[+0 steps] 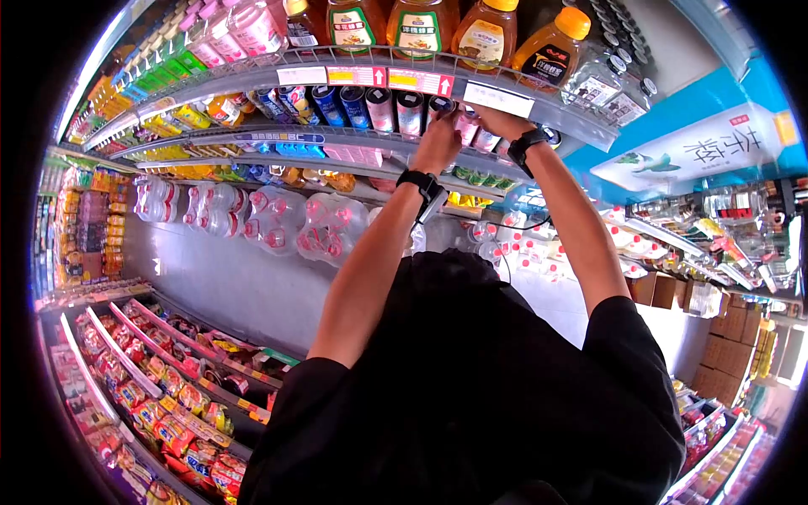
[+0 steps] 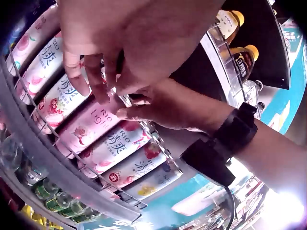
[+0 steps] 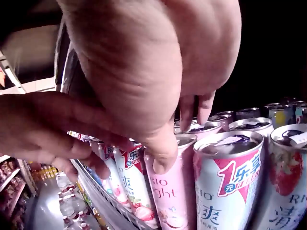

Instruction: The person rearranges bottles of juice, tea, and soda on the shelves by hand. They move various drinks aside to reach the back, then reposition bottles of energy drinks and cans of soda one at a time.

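Both my hands reach up to a row of tall drink cans on a wire shelf (image 1: pixel 396 143). My right hand (image 3: pixel 180 134) holds a pink can (image 3: pixel 168 201): its thumb presses the can's front and its fingers (image 3: pixel 196 108) hook over the top. In the left wrist view the pink can (image 2: pixel 91 127) stands among white fruit-printed cans (image 2: pixel 122 148). There my left hand (image 2: pixel 103 88) curls its fingers onto the can's top rim, right beside my right hand (image 2: pixel 144 108). From the head view, the left hand (image 1: pixel 439 135) and right hand (image 1: pixel 492 118) meet at the shelf front.
Honey bottles (image 1: pixel 484 34) stand on the shelf above the cans. Packs of water bottles (image 1: pixel 328 227) fill a lower shelf. Snack racks (image 1: pixel 168 396) run along the lower left, and cardboard boxes (image 1: pixel 732 337) are stacked at the right. A wire rail (image 2: pixel 43 158) fronts the cans.
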Tool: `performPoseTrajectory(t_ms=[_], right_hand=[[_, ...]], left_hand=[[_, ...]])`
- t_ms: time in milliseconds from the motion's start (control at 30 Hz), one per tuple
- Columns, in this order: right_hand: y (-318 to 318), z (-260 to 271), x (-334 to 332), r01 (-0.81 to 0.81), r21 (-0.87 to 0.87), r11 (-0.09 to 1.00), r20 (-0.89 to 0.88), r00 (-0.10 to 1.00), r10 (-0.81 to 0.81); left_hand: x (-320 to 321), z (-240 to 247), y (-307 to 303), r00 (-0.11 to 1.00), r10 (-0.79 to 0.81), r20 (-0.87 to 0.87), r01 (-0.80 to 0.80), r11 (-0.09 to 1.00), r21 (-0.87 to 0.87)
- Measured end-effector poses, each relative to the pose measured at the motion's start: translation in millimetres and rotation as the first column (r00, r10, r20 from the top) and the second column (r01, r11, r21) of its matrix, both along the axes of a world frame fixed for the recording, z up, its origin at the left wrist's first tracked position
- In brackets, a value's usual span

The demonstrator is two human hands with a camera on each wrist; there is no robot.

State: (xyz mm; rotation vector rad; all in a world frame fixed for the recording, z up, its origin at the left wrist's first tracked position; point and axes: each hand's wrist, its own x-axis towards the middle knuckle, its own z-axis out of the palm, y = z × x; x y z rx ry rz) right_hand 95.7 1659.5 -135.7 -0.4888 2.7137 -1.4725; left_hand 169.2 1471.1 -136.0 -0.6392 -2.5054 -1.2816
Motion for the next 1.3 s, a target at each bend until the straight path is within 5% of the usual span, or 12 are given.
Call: performPoseTrajectory(t_ms=[200, 300, 400, 500, 567, 667, 800, 967, 1100, 1133, 1200, 1300], right_hand=[[4, 26, 13, 0.007, 0.397, 0.918, -0.285, 0.951, 0.116], [-7, 55, 36, 0.002, 0.081, 0.997, -0.150, 0.989, 0.011], [9, 17, 13, 0.004, 0.322, 0.947, -0.373, 0.920, 0.123], [12, 17, 12, -0.116, -0.115, 0.987, 0.086, 0.988, 0.126], [11, 44, 28, -0.103, 0.146, 0.984, -0.259, 0.956, 0.139], [7, 34, 21, -0.099, -0.433, 0.896, 0.254, 0.940, 0.227], [4, 28, 21, 0.008, 0.340, 0.941, -0.422, 0.895, 0.145], [7, 15, 30, -0.120, -0.038, 0.992, -0.071, 0.991, 0.117], [10, 17, 32, -0.018, -0.272, 0.962, 0.232, 0.969, 0.084], [10, 17, 32, -0.067, 0.034, 0.997, 0.001, 0.998, 0.067], [7, 21, 34, 0.063, 0.599, 0.798, -0.406, 0.883, 0.235], [1, 21, 38, 0.132, 0.552, 0.823, -0.480, 0.858, 0.184]], left_hand=[[-1, -3, 16, 0.991, 0.004, 0.130, -0.014, 0.997, 0.077], [-6, -8, 18, 0.987, -0.005, 0.163, -0.015, 0.992, 0.122], [-20, -21, 18, 0.996, 0.016, 0.092, -0.014, 1.000, -0.025], [-21, -23, 17, 0.999, 0.048, 0.009, -0.046, 0.988, -0.146], [-18, -21, 15, 0.998, 0.055, 0.042, -0.044, 0.974, -0.221], [-12, -18, 12, 1.000, 0.029, 0.010, -0.026, 0.966, -0.256], [0, 7, 7, 0.987, 0.057, 0.149, 0.007, 0.918, -0.397], [6, 23, -8, 0.966, 0.018, -0.259, -0.146, 0.862, -0.486], [-7, 17, -16, 0.960, 0.041, -0.277, -0.174, 0.862, -0.475], [-12, 12, -19, 0.961, 0.020, -0.276, -0.155, 0.865, -0.478], [-19, 1, -25, 0.962, -0.020, -0.272, -0.118, 0.868, -0.483], [-23, 6, -32, 0.979, -0.071, -0.191, -0.029, 0.880, -0.474]])
